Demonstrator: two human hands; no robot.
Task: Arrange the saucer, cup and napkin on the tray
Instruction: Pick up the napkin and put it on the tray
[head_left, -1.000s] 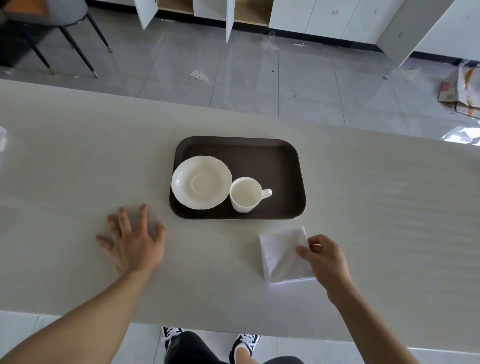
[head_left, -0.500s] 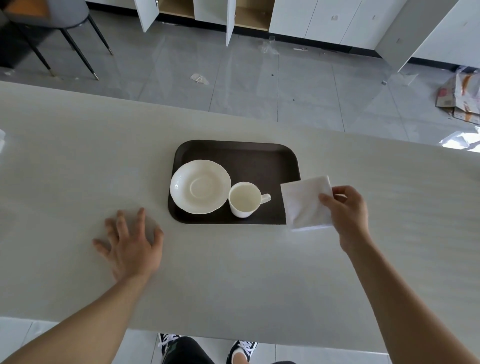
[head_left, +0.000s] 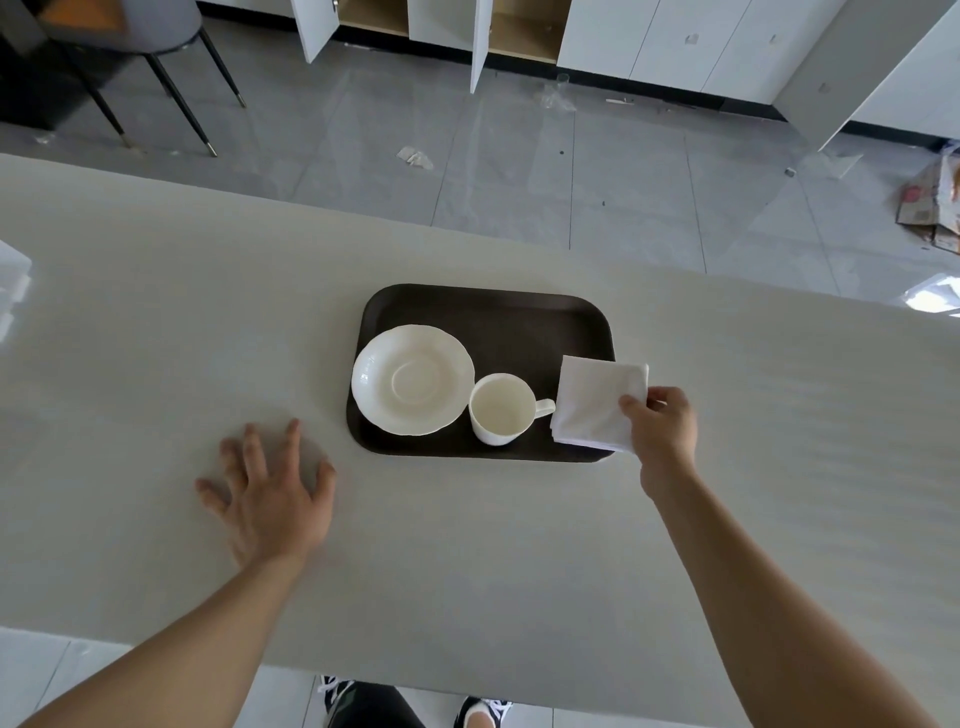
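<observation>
A dark brown tray (head_left: 493, 312) lies in the middle of the pale table. On its left part rests a white saucer (head_left: 413, 386). Right of the saucer stands an empty white cup (head_left: 502, 415), upright, handle pointing right. My right hand (head_left: 662, 428) pinches the right edge of a folded white napkin (head_left: 592, 402), which hangs over the tray's right end, just right of the cup handle. My left hand (head_left: 267, 493) rests flat on the table with fingers spread, left of the tray's near corner.
The table (head_left: 156, 364) runs across the whole view, its near edge close to my body. A white object (head_left: 13, 275) shows at the far left edge. Beyond the table are a grey tiled floor, a chair (head_left: 130, 41) and white cabinets.
My right hand lifted the napkin from the table in front of the tray and carried it up and to the right, over the tray's right end. My left hand stayed put.
</observation>
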